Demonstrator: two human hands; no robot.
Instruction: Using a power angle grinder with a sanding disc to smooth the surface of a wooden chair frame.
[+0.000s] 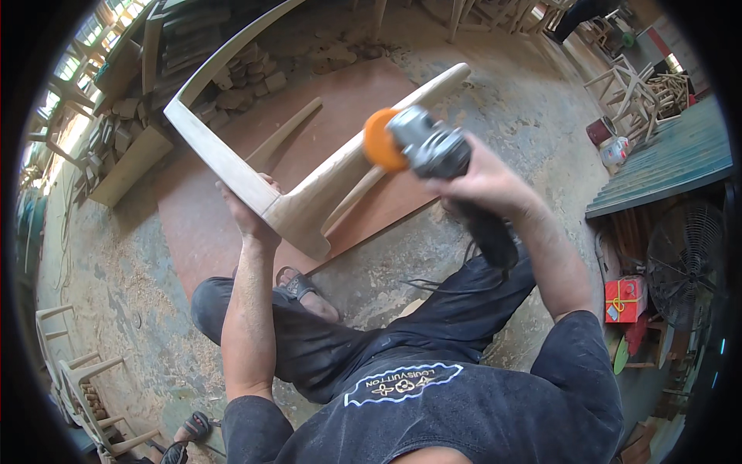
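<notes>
A pale wooden chair frame (309,205) with a long curved rail and tapered legs stands tilted before me. My left hand (251,213) grips its rail close to the corner joint, fingers wrapped round the wood. In my right hand (487,182) is an angle grinder (429,143), held by its body, its head blurred. An orange sanding disc (384,141) on the grinder lies over the frame's upper leg; whether it touches the wood I cannot tell. The grinder's dark rear end and cord hang below my right wrist.
A reddish-brown board (201,205) lies on the dusty floor under the frame. Stacked wood offcuts (116,147) stand at the left. On the right are a corrugated green-blue sheet (665,166), a black fan (684,255) and a red box (624,300). Wooden chair frames (85,379) stand lower left.
</notes>
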